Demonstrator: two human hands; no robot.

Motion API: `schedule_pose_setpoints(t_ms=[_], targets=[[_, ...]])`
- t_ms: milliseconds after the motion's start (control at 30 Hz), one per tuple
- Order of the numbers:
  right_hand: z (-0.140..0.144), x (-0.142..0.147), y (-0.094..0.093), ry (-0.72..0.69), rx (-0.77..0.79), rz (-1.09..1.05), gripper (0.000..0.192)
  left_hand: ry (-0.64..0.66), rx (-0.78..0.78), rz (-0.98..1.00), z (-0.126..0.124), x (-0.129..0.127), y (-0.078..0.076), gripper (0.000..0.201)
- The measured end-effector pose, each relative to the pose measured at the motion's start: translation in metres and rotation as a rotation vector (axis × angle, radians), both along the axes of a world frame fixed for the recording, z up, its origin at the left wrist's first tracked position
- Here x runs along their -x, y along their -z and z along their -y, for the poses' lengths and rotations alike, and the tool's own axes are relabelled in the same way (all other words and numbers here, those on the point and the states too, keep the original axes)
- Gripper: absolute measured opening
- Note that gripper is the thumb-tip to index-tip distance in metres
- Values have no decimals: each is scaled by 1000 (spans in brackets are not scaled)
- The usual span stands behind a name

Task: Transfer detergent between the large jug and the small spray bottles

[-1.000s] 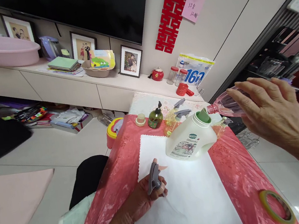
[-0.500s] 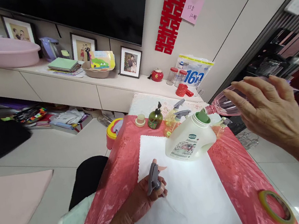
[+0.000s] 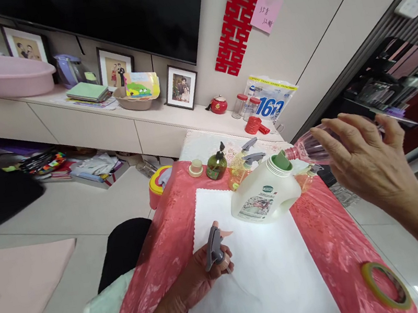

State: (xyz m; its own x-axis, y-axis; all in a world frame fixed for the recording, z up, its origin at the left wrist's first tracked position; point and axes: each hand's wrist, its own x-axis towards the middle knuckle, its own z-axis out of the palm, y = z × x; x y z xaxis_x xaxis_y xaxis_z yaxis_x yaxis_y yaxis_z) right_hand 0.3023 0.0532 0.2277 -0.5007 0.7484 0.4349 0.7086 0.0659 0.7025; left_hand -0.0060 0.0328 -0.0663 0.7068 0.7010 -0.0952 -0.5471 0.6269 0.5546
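My left hand [image 3: 206, 268] is closed around a grey and pink spray nozzle [image 3: 214, 248], whose thin clear tube trails down over the white mat [image 3: 267, 274]. My right hand [image 3: 367, 152] grips a clear pink bottle [image 3: 311, 148] from above. This bottle lies nearly sideways, its neck at the green spout of a white detergent jug [image 3: 264, 192] that stands upright on the mat. Whether liquid flows between them, I cannot tell. Behind the jug are a green pump bottle [image 3: 216, 165], yellowish spray bottles [image 3: 239, 175] with grey heads, and a pale round cap [image 3: 195, 167].
A roll of tape [image 3: 386, 284] lies at the near right of the red table cover [image 3: 320, 234]. Beyond the table, a low cabinet [image 3: 94, 135] carries picture frames, a pink basin [image 3: 1, 75], red-lidded jars [image 3: 239, 105] and a plastic packet [image 3: 269, 96]. A yellow-red stool [image 3: 155, 186] stands at left.
My right hand and the pink bottle have shifted slightly left and down, bringing the bottle's neck closer against the jug's spout. My left hand keeps its hold on the spray nozzle.
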Motion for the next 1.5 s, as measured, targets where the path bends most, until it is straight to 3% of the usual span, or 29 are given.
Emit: schedule_pose_setpoints(t_ms=[100, 167, 267, 433, 533, 667, 967, 1133, 1500], targets=[[12, -8, 6, 85, -15, -220, 52, -15, 32, -2, 0, -1, 0, 61], [29, -10, 12, 106, 25, -419, 74, -44, 71, 9, 0, -1, -6, 65], [61, -5, 34, 88, 174, -686, 94, -161, 147, 27, 0, 0, -21, 49], [111, 19, 115, 101, 439, -817, 72, -415, 260, -6, -7, 6, -44, 39], [130, 32, 166, 82, 510, -816, 61, -447, 288, -43, -10, 12, -54, 37], [142, 44, 203, 77, 525, -783, 57, -481, 309, -53, -10, 17, -63, 24], [146, 61, 214, 61, 535, -867, 60, -451, 255, -80, -5, 12, -69, 26], [147, 74, 221, 67, 580, -934, 64, -434, 202, -87, 0, 7, -68, 38], [156, 75, 226, 126, 542, -1004, 61, -531, 89, -141, -12, 22, -70, 35]])
